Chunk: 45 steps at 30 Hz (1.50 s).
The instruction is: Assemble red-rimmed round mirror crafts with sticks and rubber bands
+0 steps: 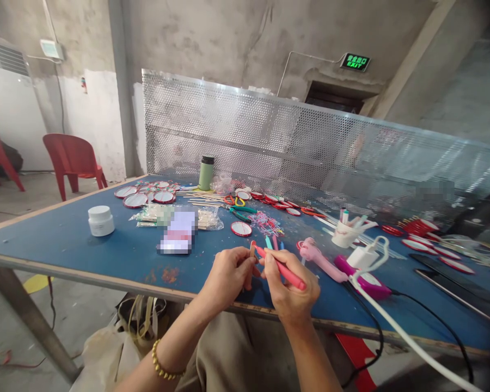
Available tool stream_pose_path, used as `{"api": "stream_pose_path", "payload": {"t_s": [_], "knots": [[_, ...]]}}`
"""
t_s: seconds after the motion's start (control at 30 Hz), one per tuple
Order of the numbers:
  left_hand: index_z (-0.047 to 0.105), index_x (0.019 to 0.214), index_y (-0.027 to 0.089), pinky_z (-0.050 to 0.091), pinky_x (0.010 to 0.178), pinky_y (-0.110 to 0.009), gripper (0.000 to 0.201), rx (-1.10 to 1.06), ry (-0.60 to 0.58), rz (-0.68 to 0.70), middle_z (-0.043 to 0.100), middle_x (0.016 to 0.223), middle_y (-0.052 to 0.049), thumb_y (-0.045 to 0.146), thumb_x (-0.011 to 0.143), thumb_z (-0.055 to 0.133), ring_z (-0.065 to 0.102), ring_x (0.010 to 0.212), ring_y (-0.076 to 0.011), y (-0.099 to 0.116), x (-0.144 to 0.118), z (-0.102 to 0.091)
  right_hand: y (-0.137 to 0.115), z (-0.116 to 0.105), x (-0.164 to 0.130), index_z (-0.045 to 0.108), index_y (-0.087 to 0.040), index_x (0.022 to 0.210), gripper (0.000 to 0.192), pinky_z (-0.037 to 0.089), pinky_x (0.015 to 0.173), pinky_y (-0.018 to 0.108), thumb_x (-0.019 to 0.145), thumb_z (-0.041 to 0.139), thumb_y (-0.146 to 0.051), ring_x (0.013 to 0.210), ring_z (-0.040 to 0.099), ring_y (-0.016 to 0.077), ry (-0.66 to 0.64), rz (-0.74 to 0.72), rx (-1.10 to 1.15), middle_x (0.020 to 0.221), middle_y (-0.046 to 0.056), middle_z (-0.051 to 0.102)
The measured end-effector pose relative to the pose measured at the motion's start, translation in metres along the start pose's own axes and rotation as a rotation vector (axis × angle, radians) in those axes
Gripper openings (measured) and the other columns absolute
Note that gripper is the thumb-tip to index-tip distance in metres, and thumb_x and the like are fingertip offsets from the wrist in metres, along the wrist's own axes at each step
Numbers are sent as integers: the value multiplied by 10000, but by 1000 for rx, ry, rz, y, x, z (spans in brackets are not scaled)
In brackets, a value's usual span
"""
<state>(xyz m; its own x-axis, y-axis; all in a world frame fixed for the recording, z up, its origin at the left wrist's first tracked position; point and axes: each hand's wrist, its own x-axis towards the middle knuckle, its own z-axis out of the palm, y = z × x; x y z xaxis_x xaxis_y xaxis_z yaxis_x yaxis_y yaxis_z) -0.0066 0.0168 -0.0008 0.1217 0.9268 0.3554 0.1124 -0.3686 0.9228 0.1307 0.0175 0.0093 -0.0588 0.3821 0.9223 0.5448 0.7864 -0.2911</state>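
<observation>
My left hand (227,276) is closed around a small wooden craft stick (252,250), held upright just above the table's near edge. The stick's upper end looks red. In my right hand (294,291) is a coral-red marker pen (286,273), gripped like a writing tool, its tip against or very near the top of the stick. Beyond my fingers lie a few more pens, among them a teal marker (268,243). A round white disc with a red rim (241,229) rests farther back, beside a heap of colourful thin strands (265,223).
On the blue table (126,261) are a white jar (100,221), a phone (178,233), pliers (242,209), a green bottle (206,173) and a pink glue gun (323,262). A white cable (408,337) crosses the right side. A perforated metal screen (237,130) stands behind.
</observation>
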Motion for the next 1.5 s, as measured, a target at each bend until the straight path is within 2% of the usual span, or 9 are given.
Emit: {"api": "stream_pose_path", "payload": {"t_s": [1.5], "knots": [[580,652,187,393,521,-202,285,-5,0,-2,572,462,33,284,905,492,500,440,-105,1,1,-1,2,1,-1,680,-189,886,98,539,614,240,900,590,-154,600,689,132,16,-16,-18,755,6,732]]}}
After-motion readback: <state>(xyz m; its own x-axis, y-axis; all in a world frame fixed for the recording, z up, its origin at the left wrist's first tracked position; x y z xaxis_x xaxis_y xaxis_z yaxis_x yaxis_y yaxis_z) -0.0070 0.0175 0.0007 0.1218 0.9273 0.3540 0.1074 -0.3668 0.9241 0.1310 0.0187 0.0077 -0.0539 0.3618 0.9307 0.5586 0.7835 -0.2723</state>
